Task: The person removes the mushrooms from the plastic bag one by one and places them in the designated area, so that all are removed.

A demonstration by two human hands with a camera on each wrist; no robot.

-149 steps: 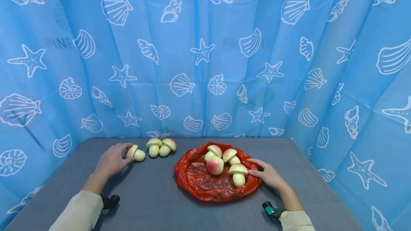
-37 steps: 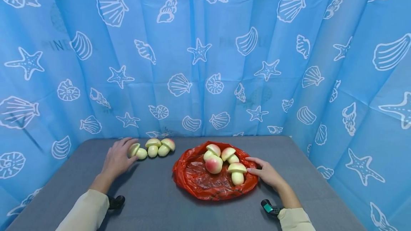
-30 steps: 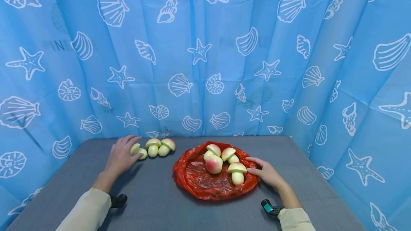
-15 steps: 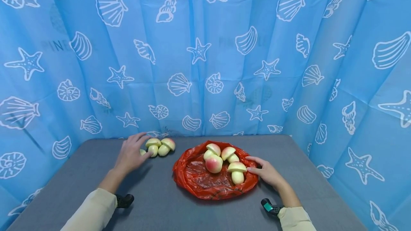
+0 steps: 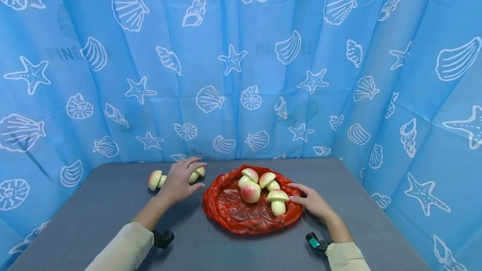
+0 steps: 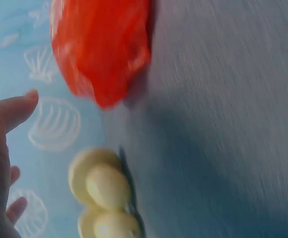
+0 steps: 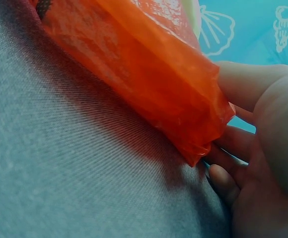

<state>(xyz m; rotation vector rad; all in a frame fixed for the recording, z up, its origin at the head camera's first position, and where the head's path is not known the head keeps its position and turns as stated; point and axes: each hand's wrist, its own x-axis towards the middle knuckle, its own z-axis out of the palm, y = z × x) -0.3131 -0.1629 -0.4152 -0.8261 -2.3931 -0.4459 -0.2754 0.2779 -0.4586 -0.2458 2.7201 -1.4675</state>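
Note:
My left hand hovers over a row of cream, pink-tinged model mushrooms on the table, its fingers loosely extended and holding nothing. One mushroom shows left of it; another peeks out beyond the fingers, and the hand hides the middle one. The left wrist view shows two of these mushrooms lying side by side below the spread thumb. A red plastic bag sits wide-mouthed on the table with several mushrooms inside. At its right side my right hand pinches the rim, thumb inside and fingers outside.
The grey cloth-covered table reaches back to a blue curtain printed with shells and starfish, which also encloses both sides. A black wrist device is worn on the left wrist, and another on the right.
My left hand has let go of the leftmost mushroom, which it touched earlier, and has moved right along the row towards the bag. The right hand has stayed at the bag's rim.

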